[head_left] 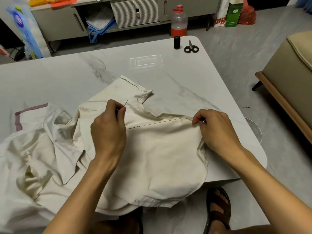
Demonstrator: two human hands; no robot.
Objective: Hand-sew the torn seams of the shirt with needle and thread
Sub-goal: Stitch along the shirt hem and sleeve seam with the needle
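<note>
Pinching a needle (125,104), the left hand (108,130) drew thread (157,122) taut across a cream shirt (152,157); the right hand (217,129) pinched the seam (177,117).

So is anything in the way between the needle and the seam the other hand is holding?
Nothing visible. The left hand pinches the needle, and only bare shirt and the thread lie between it and the seam the right hand pinches. The scissors and spool sit far away.

Cream shirt (152,149), dark thread (157,123), marble-veined white table (67,73)
</note>
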